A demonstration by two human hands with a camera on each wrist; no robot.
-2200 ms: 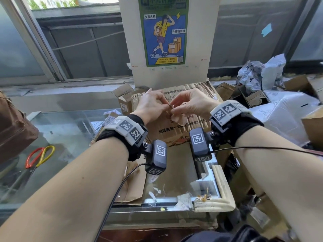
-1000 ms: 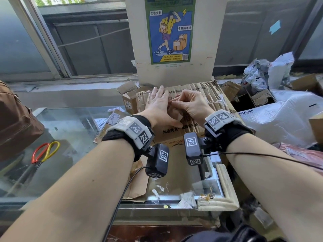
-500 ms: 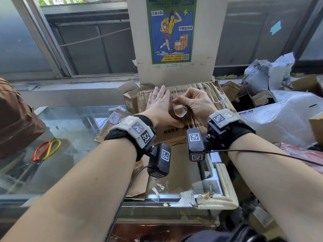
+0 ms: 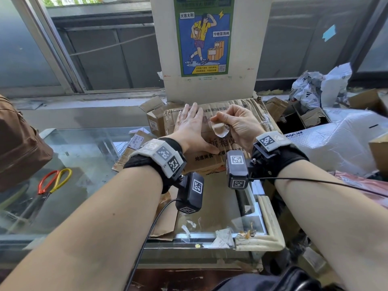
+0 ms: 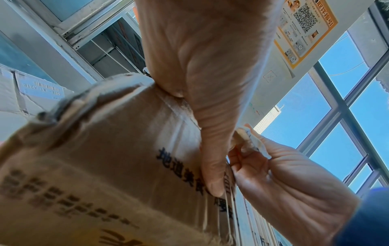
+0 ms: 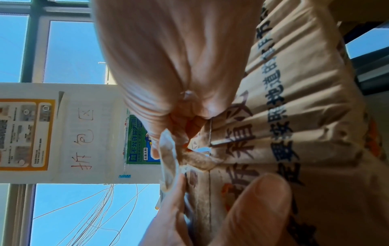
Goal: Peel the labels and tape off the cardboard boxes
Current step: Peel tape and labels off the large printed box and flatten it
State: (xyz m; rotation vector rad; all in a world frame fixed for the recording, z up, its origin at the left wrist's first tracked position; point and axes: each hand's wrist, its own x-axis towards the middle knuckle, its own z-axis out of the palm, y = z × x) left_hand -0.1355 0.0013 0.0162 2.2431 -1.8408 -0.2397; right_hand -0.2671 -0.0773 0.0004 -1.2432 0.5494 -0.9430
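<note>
A flattened brown cardboard box point(image 4: 247, 114) printed with dark characters stands tilted on the glass counter, leaning toward the white pillar. My left hand point(image 4: 190, 124) lies flat on its face with straight fingers, pressing it. My right hand point(image 4: 233, 122) pinches a curled strip of peeled tape point(image 4: 219, 129) just off the box face. In the left wrist view the box point(image 5: 109, 166) fills the frame, my thumb lies along it and the tape point(image 5: 250, 143) curls above the right hand. The right wrist view shows the tape point(image 6: 168, 159) pulled away from the box point(image 6: 294, 116).
Red and yellow scissors point(image 4: 52, 181) lie on the glass counter point(image 4: 84, 156) at left, beside a brown bag point(image 4: 19, 148). Small boxes point(image 4: 155, 116) stand behind the big one. Torn tape scraps point(image 4: 222, 238) lie near the front edge. Plastic mailers and boxes point(image 4: 336, 139) pile up at right.
My left hand went from picking at the box with the right to lying flat on it. My right hand has pulled the tape strip free and lifted it slightly.
</note>
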